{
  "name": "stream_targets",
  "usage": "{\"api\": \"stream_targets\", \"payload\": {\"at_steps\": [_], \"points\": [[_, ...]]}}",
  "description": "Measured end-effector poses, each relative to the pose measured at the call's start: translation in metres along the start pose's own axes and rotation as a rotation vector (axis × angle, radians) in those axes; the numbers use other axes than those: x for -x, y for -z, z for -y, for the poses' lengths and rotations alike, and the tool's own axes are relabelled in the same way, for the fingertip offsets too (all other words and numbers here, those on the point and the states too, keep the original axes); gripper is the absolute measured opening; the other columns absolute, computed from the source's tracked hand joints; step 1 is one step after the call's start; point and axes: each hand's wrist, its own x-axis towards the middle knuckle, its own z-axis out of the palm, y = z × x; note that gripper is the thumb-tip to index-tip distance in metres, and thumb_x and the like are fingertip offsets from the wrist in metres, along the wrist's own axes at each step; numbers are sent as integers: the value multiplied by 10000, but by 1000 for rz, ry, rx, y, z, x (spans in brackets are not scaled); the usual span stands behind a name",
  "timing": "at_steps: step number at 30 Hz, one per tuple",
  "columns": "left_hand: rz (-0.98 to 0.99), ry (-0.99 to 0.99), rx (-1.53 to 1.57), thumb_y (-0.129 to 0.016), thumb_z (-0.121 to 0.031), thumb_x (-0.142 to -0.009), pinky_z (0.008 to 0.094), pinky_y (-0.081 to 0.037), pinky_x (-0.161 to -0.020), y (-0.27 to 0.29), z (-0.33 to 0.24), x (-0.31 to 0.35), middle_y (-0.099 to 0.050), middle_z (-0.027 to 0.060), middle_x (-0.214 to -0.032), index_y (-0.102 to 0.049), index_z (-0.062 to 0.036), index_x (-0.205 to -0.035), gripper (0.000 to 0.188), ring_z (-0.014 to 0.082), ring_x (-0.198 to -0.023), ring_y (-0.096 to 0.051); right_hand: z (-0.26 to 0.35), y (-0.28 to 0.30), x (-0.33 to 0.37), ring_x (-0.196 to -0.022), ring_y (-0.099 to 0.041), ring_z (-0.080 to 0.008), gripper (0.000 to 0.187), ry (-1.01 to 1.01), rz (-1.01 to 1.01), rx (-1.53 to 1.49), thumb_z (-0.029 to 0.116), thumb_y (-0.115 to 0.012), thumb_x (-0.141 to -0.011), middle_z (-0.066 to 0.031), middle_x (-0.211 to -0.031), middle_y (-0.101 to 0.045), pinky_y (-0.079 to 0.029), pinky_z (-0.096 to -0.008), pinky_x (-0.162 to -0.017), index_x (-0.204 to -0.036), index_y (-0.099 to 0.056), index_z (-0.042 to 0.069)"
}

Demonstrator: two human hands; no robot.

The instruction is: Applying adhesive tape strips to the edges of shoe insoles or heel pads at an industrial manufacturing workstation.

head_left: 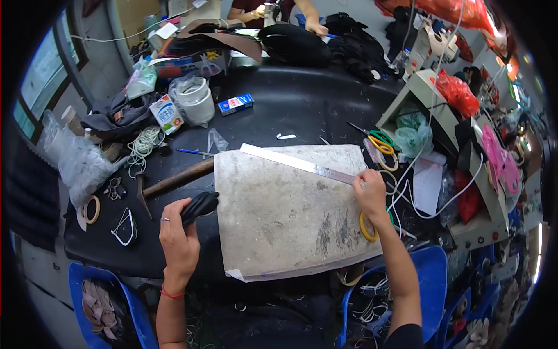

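My left hand (179,235) is closed around a bundle of black material pieces (200,208), held at the left edge of a pale, stained work board (273,227). What exactly the pieces are, I cannot make out. On the far part of the board a metal ruler (299,163) lies slanting down to the right. Its right end is pinched in the fingers of my right hand (371,192). Just left of the board rests a hammer (180,177) with a wooden handle. Beside my right forearm are yellow scissor handles (368,227), partly hidden.
Yellow and green-handled scissors (381,139) lie beyond the board's right corner, near white cords. A blue box (236,104) and a white tub (195,100) stand farther back. Blue bins (433,270) flank me below the table. Across the table, another person's hand (317,28) is near black pieces.
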Motion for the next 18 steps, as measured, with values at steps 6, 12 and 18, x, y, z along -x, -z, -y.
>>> {"api": "stream_targets", "payload": {"at_steps": [6, 12, 18], "points": [[186, -101, 17, -664, -4, -799, 433, -422, -888, -27, -30, 0, -610, 169, -1069, -500, -13, -1202, 435, 366, -1020, -578, 42, 10, 6, -940, -667, -188, 165, -601, -134, -1629, 75, -587, -932, -181, -1241, -620, -553, -304, -879, -1078, -608, 1], [155, -39, 167, -692, -35, -802, 456, -497, -772, -37, -25, 6, -654, 187, -1014, -514, -32, -1195, 432, 395, -925, -632, 90, 21, -9, -967, -668, -186, 335, -566, 154, -1896, -22, -524, -937, -200, -1254, -602, -569, -280, -863, -1270, -522, 5], [238, -10, 89, -662, 10, -747, 456, -504, -760, -37, -19, 6, -679, 182, -945, -598, -36, -1090, 352, 393, -875, -638, 133, -2, -9, -1121, -634, -249, 260, -642, 201, -1967, -96, -501, -889, -212, -1213, -606, -582, -270, -873, -1135, -549, -28]]}}
